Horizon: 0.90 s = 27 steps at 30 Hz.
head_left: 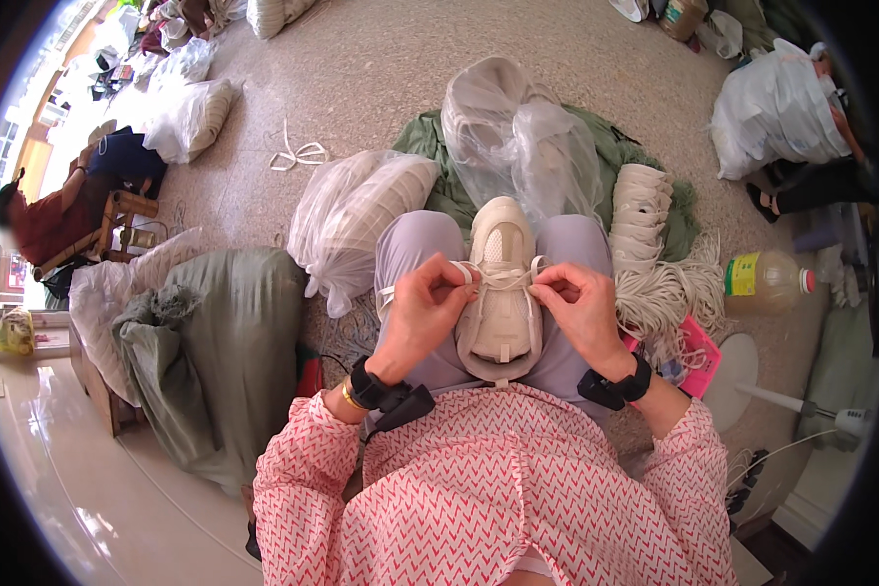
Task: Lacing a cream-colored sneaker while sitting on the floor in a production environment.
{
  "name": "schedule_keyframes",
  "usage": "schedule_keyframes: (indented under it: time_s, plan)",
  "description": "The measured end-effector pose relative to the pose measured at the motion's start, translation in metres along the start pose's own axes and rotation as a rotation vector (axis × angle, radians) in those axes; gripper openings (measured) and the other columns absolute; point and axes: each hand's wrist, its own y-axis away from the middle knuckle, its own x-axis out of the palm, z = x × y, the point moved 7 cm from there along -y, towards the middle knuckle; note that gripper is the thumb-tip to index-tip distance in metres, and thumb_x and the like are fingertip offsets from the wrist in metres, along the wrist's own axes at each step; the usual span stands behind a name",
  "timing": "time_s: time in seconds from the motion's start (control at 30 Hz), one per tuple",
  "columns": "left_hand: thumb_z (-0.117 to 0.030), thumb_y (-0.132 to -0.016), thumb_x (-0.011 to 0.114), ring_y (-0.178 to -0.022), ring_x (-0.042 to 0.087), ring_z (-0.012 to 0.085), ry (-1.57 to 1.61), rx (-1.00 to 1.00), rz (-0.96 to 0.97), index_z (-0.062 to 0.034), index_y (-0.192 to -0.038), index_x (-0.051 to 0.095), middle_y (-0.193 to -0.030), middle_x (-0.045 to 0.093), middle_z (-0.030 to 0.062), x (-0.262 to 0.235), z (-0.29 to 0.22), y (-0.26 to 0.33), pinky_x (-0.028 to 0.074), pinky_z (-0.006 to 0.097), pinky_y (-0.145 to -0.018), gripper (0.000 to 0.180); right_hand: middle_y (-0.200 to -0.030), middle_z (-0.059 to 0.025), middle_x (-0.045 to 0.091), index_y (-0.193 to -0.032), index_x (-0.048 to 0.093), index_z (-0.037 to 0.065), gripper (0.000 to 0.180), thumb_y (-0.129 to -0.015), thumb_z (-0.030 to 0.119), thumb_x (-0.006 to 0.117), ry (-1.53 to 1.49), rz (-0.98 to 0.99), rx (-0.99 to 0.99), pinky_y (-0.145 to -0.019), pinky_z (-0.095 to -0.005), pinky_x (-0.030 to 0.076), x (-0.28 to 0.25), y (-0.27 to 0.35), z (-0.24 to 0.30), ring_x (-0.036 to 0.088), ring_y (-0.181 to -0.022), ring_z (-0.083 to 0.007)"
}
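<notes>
A cream sneaker (501, 322) rests between my knees, its toe pointing away from me and its heel toward my body. A pale shoelace (504, 279) crosses over its upper part, with one end going out to each side. My left hand (430, 305) is closed in a pinch on the lace at the shoe's left edge. On the opposite side my right hand (580, 305) pinches the other lace end between thumb and fingers. Both hands are at about the same height, just beside the shoe.
Clear plastic bags of shoes (361, 220) sit past my knees on green cloth (425, 137). To the right are stacked pale shoe parts (640, 215), bundled laces (669, 298), a pink basket (698, 356) and a jug (767, 283). A large green sack (234, 342) stands left. Other people sit nearby.
</notes>
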Motion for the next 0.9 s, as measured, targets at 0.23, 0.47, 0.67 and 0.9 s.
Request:
schedule_keyframes:
  time_s: [0.23,0.47,0.67,0.9]
  plan:
    - [0.002,-0.088,0.07,-0.075,0.066,0.0106,-0.568,0.143,-0.048,0.0019,-0.091,0.061,-0.084,0.068,0.0061,0.008,-0.018,0.001,0.052,0.026,-0.068,0.01,-0.092,-0.0137,0.07,-0.099,0.071,-0.005,0.022,-0.084,0.009,0.079,0.282,0.039,-0.172,-0.071,-0.0324,0.057,0.001,0.012,0.03,0.07,-0.076,-0.0218]
    - [0.0,-0.087,0.07,-0.068,0.065,0.0158,-0.569,0.157,-0.076,0.0018,-0.089,0.059,-0.077,0.065,0.0089,0.012,-0.027,0.002,0.05,0.03,-0.064,0.011,-0.093,-0.0223,0.066,-0.099,0.067,-0.007,0.017,-0.085,0.003,0.065,0.541,0.086,-0.225,-0.073,-0.0448,0.053,0.01,0.009,0.043,0.066,-0.082,-0.0396]
    - [0.0,-0.086,0.071,-0.065,0.063,0.0179,-0.591,0.184,-0.092,0.0009,-0.088,0.056,-0.075,0.063,0.0091,0.011,-0.026,0.002,0.049,0.031,-0.061,0.016,-0.088,-0.0216,0.066,-0.097,0.059,-0.003,0.014,-0.084,0.0,0.062,0.497,0.079,-0.15,-0.071,-0.0479,0.05,0.011,0.012,0.041,0.065,-0.083,-0.0406]
    - [0.002,-0.085,0.072,-0.061,0.059,0.0176,-0.614,0.234,-0.106,0.0004,-0.088,0.055,-0.074,0.059,0.0079,0.015,-0.032,0.003,0.047,0.03,-0.057,0.017,-0.09,-0.0207,0.067,-0.099,0.059,-0.002,0.016,-0.084,-0.001,0.062,0.606,0.173,-0.302,-0.074,-0.0449,0.054,0.019,0.017,0.051,0.067,-0.084,-0.0387]
